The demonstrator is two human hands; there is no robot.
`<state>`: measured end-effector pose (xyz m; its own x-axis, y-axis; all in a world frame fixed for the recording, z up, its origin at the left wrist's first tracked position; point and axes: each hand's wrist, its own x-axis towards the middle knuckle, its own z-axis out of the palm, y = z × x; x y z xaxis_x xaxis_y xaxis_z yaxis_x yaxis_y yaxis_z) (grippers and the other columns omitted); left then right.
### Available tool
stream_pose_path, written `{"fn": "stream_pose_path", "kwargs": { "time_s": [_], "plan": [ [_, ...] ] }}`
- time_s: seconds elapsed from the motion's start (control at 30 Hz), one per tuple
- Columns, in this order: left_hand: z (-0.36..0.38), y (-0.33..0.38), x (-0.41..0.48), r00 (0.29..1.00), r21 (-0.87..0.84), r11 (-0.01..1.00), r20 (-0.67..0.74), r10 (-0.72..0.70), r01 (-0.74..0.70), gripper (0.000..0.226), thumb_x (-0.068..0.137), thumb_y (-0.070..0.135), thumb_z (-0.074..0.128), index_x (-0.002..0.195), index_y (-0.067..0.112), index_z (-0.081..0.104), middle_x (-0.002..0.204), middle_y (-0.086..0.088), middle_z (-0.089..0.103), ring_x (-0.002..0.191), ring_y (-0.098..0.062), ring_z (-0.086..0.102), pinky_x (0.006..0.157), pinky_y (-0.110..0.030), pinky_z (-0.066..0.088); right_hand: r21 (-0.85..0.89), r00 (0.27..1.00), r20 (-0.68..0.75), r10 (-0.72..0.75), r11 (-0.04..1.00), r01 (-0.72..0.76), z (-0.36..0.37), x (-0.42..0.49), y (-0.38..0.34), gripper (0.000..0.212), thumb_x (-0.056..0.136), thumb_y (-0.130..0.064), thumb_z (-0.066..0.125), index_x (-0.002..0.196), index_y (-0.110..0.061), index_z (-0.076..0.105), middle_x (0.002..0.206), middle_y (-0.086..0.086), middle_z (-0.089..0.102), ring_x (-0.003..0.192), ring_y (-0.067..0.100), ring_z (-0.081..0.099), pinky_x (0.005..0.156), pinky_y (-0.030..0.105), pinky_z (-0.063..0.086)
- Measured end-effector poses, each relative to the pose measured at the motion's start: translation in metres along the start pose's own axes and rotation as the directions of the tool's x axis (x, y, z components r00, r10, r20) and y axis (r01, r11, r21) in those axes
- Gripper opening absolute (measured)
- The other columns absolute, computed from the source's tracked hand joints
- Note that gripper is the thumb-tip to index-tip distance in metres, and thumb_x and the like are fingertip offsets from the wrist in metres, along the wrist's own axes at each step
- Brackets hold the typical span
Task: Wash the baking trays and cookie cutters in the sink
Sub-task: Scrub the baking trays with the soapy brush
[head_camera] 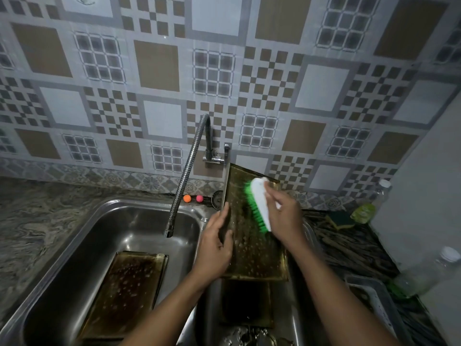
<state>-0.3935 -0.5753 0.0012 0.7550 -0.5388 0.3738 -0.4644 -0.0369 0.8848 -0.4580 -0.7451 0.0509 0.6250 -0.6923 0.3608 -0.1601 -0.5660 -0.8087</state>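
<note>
A stained baking tray point(252, 248) stands tilted over the right sink basin, its far end leaning toward the wall. My left hand point(217, 248) grips its left edge. My right hand point(284, 216) holds a white scrubbing brush with green bristles point(259, 206), bristles pressed on the tray's upper part. A second soapy tray point(124, 293) lies flat in the left basin point(74, 245). A third dark tray point(245, 303) lies in the right basin under the held one. Small metal pieces point(247, 337) sit at the bottom edge; I cannot tell what they are.
A flexible chrome faucet point(184, 176) arches over the left basin, with no water visible. On the right counter lie a green-yellow sponge point(343, 219), a soap bottle point(369, 206), two clear bottles point(429, 273) and a drying rack point(374, 295). Two small balls point(193, 198) sit behind the sink.
</note>
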Motion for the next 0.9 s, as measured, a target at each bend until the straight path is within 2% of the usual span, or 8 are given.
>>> {"fn": "stream_pose_path", "kwargs": {
  "time_s": [0.13,0.27,0.47,0.53,0.63,0.73,0.8,0.9],
  "plan": [
    [0.007,0.007,-0.002,0.998,-0.022,0.999,0.051,0.037,-0.036,0.064,0.094,-0.003,0.053,0.150,0.024,0.035,0.141,0.016,0.043,0.132,0.017,0.032,0.107,-0.002,0.023,0.090,0.977,-0.125,0.175,0.982,-0.165,-0.011,-0.006,0.014,0.033,0.099,-0.027,0.053,0.133,-0.026,0.057,0.128,0.000,0.063,0.103,0.013,0.060,0.078,0.026,0.053],
    [0.015,0.008,0.009,0.999,-0.042,0.998,0.014,0.042,-0.041,0.065,0.093,-0.005,0.052,0.150,0.021,0.038,0.142,0.008,0.047,0.133,0.003,0.041,0.113,-0.019,0.035,0.144,0.999,-0.033,0.028,0.989,-0.023,0.003,-0.042,0.002,0.033,0.098,-0.025,0.055,0.131,-0.026,0.059,0.109,-0.015,0.063,0.090,-0.009,0.058,0.070,0.006,0.045],
    [0.006,-0.006,0.013,0.999,0.053,0.998,-0.023,0.036,-0.035,0.068,0.093,-0.004,0.053,0.152,0.024,0.033,0.137,0.001,0.049,0.129,-0.011,0.047,0.112,-0.030,0.039,0.223,0.996,-0.061,0.061,0.974,-0.046,-0.025,-0.072,0.034,0.033,0.098,-0.016,0.056,0.129,-0.027,0.061,0.125,-0.027,0.056,0.115,-0.014,0.051,0.094,0.011,0.046],
    [0.003,-0.010,0.013,0.998,0.072,0.996,-0.023,0.051,-0.049,0.070,0.092,-0.005,0.055,0.152,0.023,0.033,0.133,0.002,0.049,0.123,-0.009,0.050,0.110,-0.030,0.041,0.223,0.986,-0.125,0.113,0.971,-0.083,-0.039,-0.071,0.040,0.030,0.100,-0.018,0.051,0.125,-0.033,0.059,0.127,-0.025,0.055,0.113,-0.013,0.052,0.087,0.005,0.044],
    [-0.001,-0.017,0.013,0.999,0.096,0.994,0.000,0.054,-0.054,0.072,0.091,0.001,0.061,0.152,0.026,0.033,0.129,0.004,0.049,0.116,-0.002,0.051,0.105,-0.026,0.044,0.177,0.971,-0.077,0.226,0.962,-0.209,-0.052,-0.059,0.056,0.027,0.102,-0.017,0.046,0.108,-0.033,0.066,0.119,0.001,0.059,0.095,0.019,0.062,0.067,0.015,0.050],
    [-0.001,-0.018,0.012,0.996,0.081,0.993,-0.011,0.085,-0.084,0.073,0.087,0.008,0.070,0.149,0.028,0.037,0.124,0.012,0.051,0.117,0.008,0.048,0.102,-0.011,0.039,0.120,0.948,0.041,0.317,0.940,-0.319,-0.057,-0.052,0.066,0.020,0.099,-0.022,0.054,0.113,-0.024,0.068,0.113,0.016,0.060,0.078,0.014,0.064,0.057,0.008,0.046],
    [0.001,-0.019,0.012,0.992,0.074,0.990,-0.033,0.120,-0.117,0.071,0.084,0.013,0.076,0.146,0.026,0.043,0.126,0.020,0.051,0.120,0.008,0.049,0.102,-0.010,0.038,0.101,0.936,0.120,0.330,0.934,-0.342,-0.058,-0.051,0.069,0.022,0.095,-0.034,0.059,0.111,-0.026,0.071,0.108,0.013,0.067,0.079,0.008,0.068,0.065,0.012,0.050],
    [0.005,-0.019,0.015,0.993,0.040,0.993,-0.031,0.114,-0.113,0.070,0.081,0.022,0.079,0.143,0.028,0.047,0.130,0.015,0.054,0.123,0.003,0.050,0.104,-0.021,0.042,0.214,0.905,0.281,0.319,0.899,-0.383,-0.061,-0.057,0.064,0.032,0.090,-0.046,0.058,0.109,-0.026,0.073,0.110,-0.004,0.073,0.107,0.011,0.066,0.095,0.032,0.050]
  ]
}}
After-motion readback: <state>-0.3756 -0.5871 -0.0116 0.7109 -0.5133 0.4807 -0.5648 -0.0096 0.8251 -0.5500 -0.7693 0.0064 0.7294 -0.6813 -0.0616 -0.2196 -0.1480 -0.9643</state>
